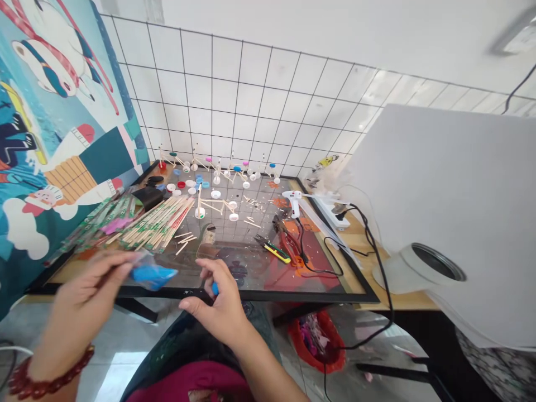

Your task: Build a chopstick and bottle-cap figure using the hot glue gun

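Over the table's front left edge, my left hand (94, 287) pinches the top of a clear plastic bag (144, 259) with a soft-looking blue lump (156, 276) inside. My right hand (221, 307) is to the right of it, fingers curled and thumb stretched out to the left. A small blue piece (215, 288) shows within those curled fingers, mostly hidden; whether it is the same material as the lump I cannot tell. Beyond both hands stands a wheeled frame (215, 204) of wooden sticks with white bottle-cap wheels.
Wooden chopsticks (157, 226), some in wrappers, lie at left. Several similar stick models (234, 173) and loose caps (181, 184) stand farther back. A white glue gun (293, 201), red pliers (288, 240), a yellow-green cutter (274, 249) and a black cable (368, 223) are at right. A red-lined bin (316, 340) sits below.
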Demonstrator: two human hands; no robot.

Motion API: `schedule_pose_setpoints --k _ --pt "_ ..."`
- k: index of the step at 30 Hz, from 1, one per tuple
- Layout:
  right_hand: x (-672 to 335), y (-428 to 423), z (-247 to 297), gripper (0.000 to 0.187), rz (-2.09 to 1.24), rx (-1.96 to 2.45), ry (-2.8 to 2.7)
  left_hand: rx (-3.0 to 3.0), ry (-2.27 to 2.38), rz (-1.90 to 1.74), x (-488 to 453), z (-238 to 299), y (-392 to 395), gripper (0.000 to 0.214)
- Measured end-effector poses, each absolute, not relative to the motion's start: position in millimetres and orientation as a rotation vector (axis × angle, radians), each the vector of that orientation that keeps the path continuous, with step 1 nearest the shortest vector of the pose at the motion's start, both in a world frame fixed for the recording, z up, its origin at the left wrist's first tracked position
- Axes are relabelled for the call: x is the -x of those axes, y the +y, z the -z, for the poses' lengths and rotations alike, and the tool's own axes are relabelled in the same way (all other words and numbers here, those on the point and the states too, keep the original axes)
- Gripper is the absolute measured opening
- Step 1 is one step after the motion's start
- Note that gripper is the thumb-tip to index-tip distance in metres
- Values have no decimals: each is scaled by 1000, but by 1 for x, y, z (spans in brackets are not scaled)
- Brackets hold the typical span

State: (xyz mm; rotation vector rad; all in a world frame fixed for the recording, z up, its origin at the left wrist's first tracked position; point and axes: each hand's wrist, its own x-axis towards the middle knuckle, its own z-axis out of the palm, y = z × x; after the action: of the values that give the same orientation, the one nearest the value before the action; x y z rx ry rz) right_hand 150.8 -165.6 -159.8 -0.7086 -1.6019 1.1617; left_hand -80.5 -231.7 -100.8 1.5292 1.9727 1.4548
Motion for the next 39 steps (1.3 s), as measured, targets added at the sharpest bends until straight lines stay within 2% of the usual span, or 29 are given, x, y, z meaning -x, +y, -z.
schedule_pose_setpoints --k 2,5,7,14,21,24,26,28,32,39 --pt "-161 -159 155 58 -1112 690 -1658 -1646 1842 -1421 46 96 -218 14" --pt "-181 -151 151 25 -1052 695 -1741 -1705 1670 -1373 12 101 -201 18" --pt "-194 -147 151 19 -981 737 -1769 -1698 1607 -1333 1 108 -195 18" --pt "-220 -136 148 29 -800 767 -1941 -1622 1541 -1151 -2 120 -191 25" --pt "-215 -129 155 29 -791 745 -1965 -1368 1508 -1108 -4 115 -185 18" --pt "-210 -129 159 26 -773 798 -1844 -1280 1511 -1102 -6 115 -183 19" --pt "-205 -132 159 17 -757 880 -1708 -1246 1494 -1130 -8 117 -181 19" --pt "-199 -136 157 10 -830 928 -1620 -1245 1471 -1170 -11 120 -179 18" --pt "-189 -144 153 26 -1076 931 -1588 -1474 1499 -1259 -20 126 -177 16" --pt "-193 -142 153 24 -1096 984 -1657 -1688 1445 -1286 -20 137 -173 20"
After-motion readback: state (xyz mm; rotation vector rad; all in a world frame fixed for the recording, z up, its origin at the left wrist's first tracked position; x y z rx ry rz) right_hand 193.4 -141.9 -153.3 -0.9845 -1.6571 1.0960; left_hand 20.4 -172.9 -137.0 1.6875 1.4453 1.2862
